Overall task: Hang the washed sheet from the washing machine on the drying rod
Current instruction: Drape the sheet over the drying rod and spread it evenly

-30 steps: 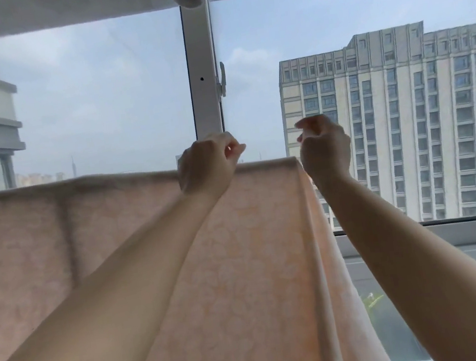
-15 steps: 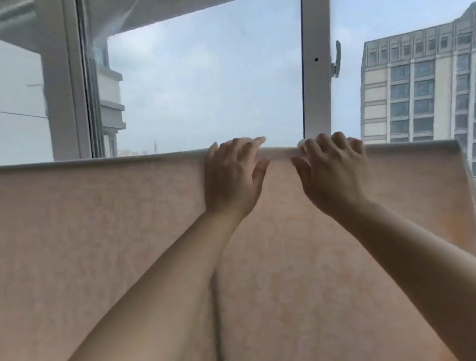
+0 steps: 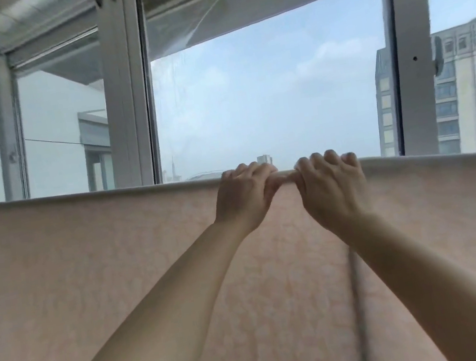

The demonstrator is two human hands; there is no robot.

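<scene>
I see the pale pink patterned sheet [image 3: 121, 273] draped over the drying rod, which is hidden under its top fold. My left hand [image 3: 245, 197] and right hand [image 3: 331, 188] sit side by side, thumbs touching. Their fingers curl over that fold and grip it, I judge to spread the cloth evenly.

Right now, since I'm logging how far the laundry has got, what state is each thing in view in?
sheet, hung, spread flat, folded over along its top edge
left hand, fingers curled over the sheet's top fold, gripping it
right hand, fingers curled over the same fold, beside the left hand, thumbs meeting
window, open or closed cannot be told
</scene>
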